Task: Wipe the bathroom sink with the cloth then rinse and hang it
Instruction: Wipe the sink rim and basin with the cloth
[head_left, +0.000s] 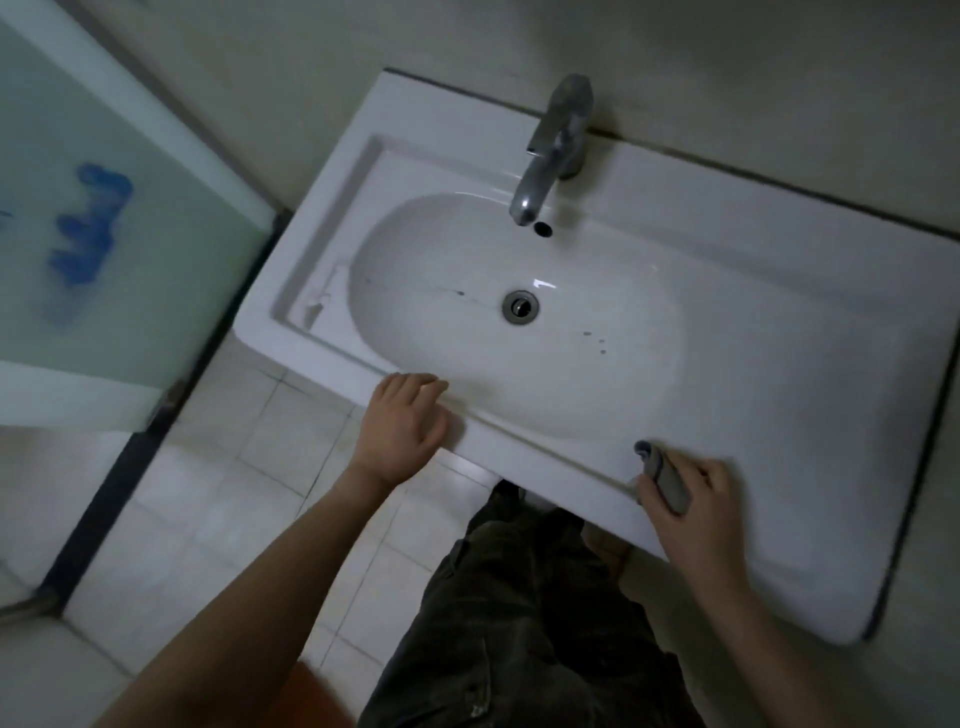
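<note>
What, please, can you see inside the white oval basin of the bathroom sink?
Inside the white oval basin lie a round metal drain, a thin dark streak and a few small dark specks. No water stands there. The drain's inside is too dark to tell.

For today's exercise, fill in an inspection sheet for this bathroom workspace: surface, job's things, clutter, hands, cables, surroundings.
Surface: white sink, a few dark specks in the basin; drain open.
Job's things: grey cloth, bunched, on the front rim.
Clutter: nothing seen.
Hands: left hand resting open on the front edge; right hand gripping the cloth.
Cables: nothing seen.
Surroundings: chrome tap, no water running; tiled floor; frosted glass panel at left.
</note>
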